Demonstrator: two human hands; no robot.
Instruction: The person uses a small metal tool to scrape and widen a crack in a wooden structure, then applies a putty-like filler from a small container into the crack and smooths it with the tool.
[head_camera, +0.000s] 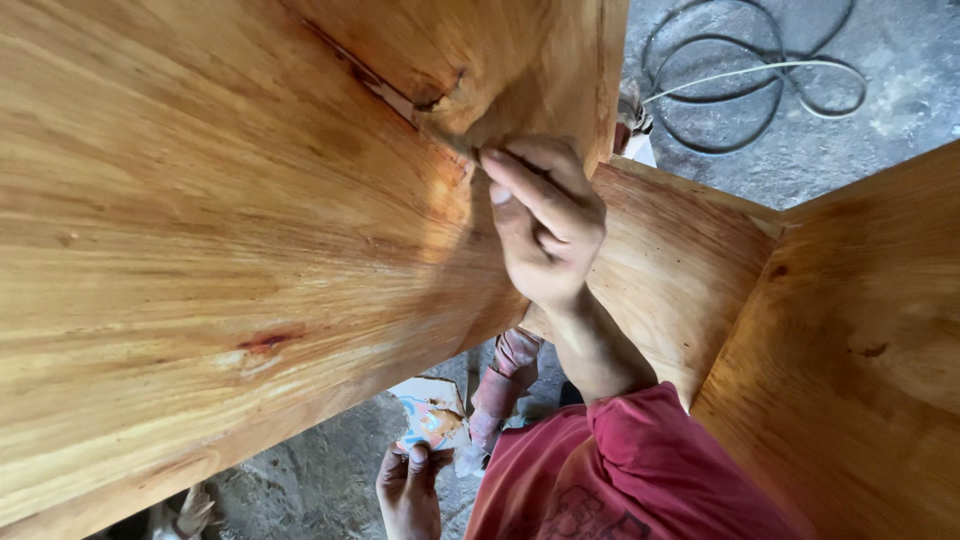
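**Right hand rubbing a knot in the wood panel**

Right hand (545, 225) at centre frame, fingers (520, 180) pressed together on a small brownish pad (465, 125); pad lies against the large varnished wood panel (200, 230), beside a dark knot (430, 95); left hand (410, 490) low, near edge, fingers curled around a coloured scrap of card (430, 410); red sleeve (640, 460) at lower right; coiled cable (750, 70) on the grey floor (900, 60), far right; second panel (860, 340) at right.
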